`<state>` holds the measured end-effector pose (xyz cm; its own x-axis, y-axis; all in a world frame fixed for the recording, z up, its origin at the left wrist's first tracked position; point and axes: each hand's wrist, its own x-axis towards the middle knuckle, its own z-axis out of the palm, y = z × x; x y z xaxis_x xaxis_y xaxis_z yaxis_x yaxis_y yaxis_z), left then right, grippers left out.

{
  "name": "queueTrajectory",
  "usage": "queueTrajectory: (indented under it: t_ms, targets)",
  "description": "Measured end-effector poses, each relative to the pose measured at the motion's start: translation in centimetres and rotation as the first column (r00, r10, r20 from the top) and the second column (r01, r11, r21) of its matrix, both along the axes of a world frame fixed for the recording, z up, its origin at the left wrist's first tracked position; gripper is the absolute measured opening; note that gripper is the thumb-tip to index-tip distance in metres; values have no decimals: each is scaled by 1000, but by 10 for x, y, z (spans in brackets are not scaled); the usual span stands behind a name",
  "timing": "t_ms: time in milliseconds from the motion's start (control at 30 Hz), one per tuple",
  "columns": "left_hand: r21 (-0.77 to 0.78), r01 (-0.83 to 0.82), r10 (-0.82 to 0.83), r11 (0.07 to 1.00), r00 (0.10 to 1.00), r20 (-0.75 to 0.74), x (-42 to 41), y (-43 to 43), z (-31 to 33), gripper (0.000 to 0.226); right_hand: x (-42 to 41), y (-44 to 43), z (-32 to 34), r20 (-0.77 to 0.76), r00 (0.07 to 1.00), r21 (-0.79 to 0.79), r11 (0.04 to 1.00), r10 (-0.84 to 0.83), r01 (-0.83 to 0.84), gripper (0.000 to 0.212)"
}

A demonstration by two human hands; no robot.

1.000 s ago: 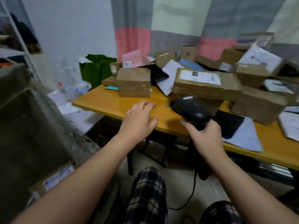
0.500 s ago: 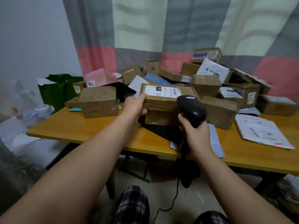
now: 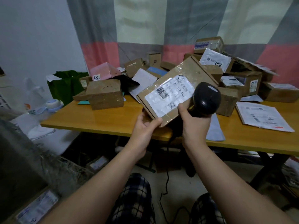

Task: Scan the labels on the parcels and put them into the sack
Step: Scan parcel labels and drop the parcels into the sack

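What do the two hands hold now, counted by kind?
1 cardboard parcel, in the left hand
1 black scanner, in the right hand
Total: 2

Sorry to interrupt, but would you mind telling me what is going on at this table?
A person is scanning parcels. The left hand holds a flat cardboard parcel tilted above the table, label up, while the right hand grips a black scanner right by that label. More parcels lie piled on the table; the sack stands at the left.

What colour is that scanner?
The scanner is black, clearest in the head view.
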<state>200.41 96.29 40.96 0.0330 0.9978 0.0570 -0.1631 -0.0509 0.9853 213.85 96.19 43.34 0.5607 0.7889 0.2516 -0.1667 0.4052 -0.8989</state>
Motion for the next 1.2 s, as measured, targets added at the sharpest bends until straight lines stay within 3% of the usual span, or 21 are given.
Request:
queueTrajectory:
  t_ms: [100,233,400,533,733,867,967,1067,1200]
  targets:
    - [-28,41,-42,999,999,-22,-10,-10,2,98,7,-11,-1,34,998,-11,998,58,-58,60]
    - [-6,-32,31,999,993,-113,-34,-14,20,109,28,-25,0,178,960,-18,976,215,-215,50]
    - [148,63,-10,987,942,-335,-50,-6,43,47,46,-32,2,442,804,-136,916,398,-378,50]
    - [247,0,101,969,911,-400,-58,-5,51,31,47,-33,6,452,790,-127,906,415,-403,48]
    - [214,-44,118,976,931,-346,-72,-9,59,33,32,-36,15,461,762,-144,886,454,-441,50]
    - [294,-145,227,945,936,-268,-87,-10,66,21,17,-45,17,503,828,-50,965,247,-258,39]
    - [331,-205,300,921,916,-266,-100,-11,69,15,5,-59,11,603,746,-99,954,283,-282,16]
    - [336,-227,333,914,893,-303,-108,-11,69,15,-7,-69,6,648,683,-153,935,339,-318,21]
    - [309,-265,360,913,880,-310,-116,-9,65,15,-19,-76,7,648,674,-150,927,355,-344,26]
